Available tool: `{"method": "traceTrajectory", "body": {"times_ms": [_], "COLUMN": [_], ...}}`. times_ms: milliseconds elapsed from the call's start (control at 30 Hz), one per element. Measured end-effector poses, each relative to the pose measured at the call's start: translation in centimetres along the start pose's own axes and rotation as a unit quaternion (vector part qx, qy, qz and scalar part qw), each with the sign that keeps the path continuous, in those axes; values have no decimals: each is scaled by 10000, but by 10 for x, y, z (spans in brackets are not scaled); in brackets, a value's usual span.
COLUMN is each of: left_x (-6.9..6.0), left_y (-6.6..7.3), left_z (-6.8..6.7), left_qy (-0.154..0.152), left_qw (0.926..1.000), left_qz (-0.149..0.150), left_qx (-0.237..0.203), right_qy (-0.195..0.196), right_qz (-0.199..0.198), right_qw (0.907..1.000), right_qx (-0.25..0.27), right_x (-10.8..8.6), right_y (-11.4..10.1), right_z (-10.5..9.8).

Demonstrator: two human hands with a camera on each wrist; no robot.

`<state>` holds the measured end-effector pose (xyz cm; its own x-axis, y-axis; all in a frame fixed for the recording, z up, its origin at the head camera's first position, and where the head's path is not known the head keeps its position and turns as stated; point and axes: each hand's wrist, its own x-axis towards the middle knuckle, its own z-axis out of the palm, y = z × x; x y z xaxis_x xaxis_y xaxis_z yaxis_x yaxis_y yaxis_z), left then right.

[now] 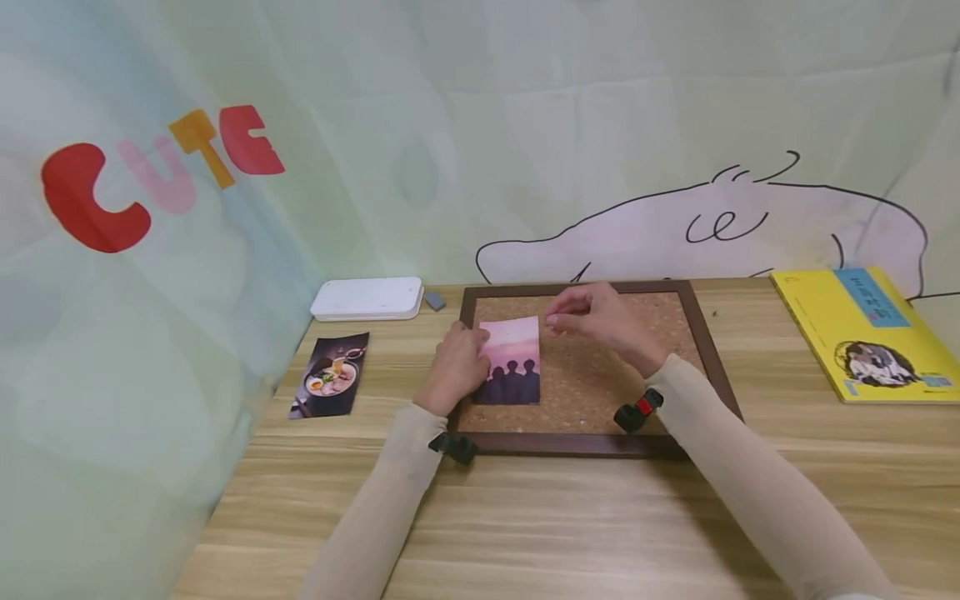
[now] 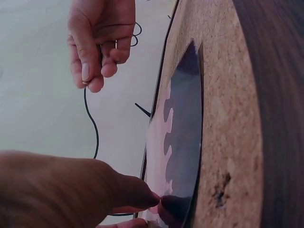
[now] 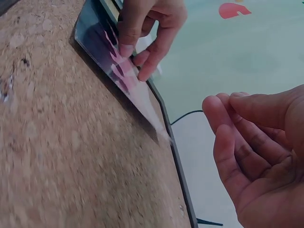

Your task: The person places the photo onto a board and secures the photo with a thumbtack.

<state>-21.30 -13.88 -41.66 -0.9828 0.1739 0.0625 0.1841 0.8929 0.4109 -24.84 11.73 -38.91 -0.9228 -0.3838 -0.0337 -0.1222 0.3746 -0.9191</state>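
Note:
A photo (image 1: 517, 385) with a pink sky and dark silhouettes lies on the left part of a brown-framed cork board (image 1: 600, 387). My left hand (image 1: 457, 362) presses along the photo's left edge; its thumb (image 3: 126, 49) and a straight finger touch the print in the right wrist view. Just right of the photo's upper corner, my right hand (image 1: 603, 321) hovers above the cork. Its thumb and index fingertips (image 2: 95, 84) pinch together on a tiny pin, mostly hidden by the fingers. The other fingers curl loosely.
A second photo (image 1: 332, 377), of a noodle bowl, lies left on the wooden table (image 1: 570, 517). Behind it are a white case (image 1: 367, 298) and a small grey block (image 1: 435, 301). A yellow book (image 1: 862, 333) lies at the right. A printed curtain (image 1: 420, 167) hangs behind.

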Motion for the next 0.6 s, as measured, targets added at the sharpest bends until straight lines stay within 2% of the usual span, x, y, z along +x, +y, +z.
{"method": "traceTrajectory", "body": {"times_ms": [300,600], "left_x": [1,1], "left_y": [0,0], "left_z": [0,1], "left_qy": [-24,-114], "left_qw": [10000,9999], "left_qz": [-38,-98], "left_qx": [-7,-3], "right_qy": [-72,-347], "right_qz": [-44,-21], "right_qw": [10000,9994], "right_qx": [-38,20], "right_x": [10,23], "right_y": [-2,-4], "right_z": [13,29]}}
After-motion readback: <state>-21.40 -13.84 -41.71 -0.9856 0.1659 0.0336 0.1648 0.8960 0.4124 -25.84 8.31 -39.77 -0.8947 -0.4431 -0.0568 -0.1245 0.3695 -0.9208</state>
